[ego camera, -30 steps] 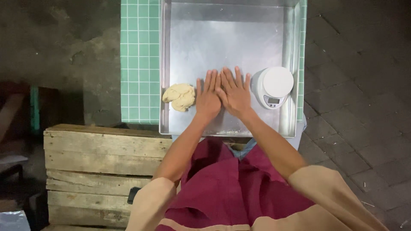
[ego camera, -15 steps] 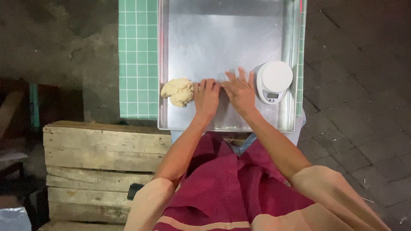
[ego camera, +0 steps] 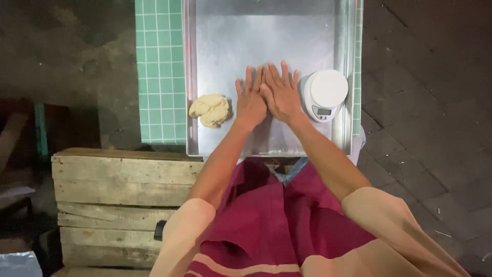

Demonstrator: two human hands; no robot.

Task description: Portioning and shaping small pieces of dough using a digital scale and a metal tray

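Dough (ego camera: 210,109), a pale lumpy ball, sits on the steel tray (ego camera: 266,41) near its left wall, just beside the person's left hand (ego camera: 250,100) but apart from it. Nearest me a wooden crate (ego camera: 118,200) stands at the left, below the tray's front edge. Both hands lie flat and open, palms down on the metal, the right hand (ego camera: 281,92) partly overlapping the left. Right of them a round white kitchen scale (ego camera: 325,94) rests in the tray, green tiled surface (ego camera: 160,66) beyond
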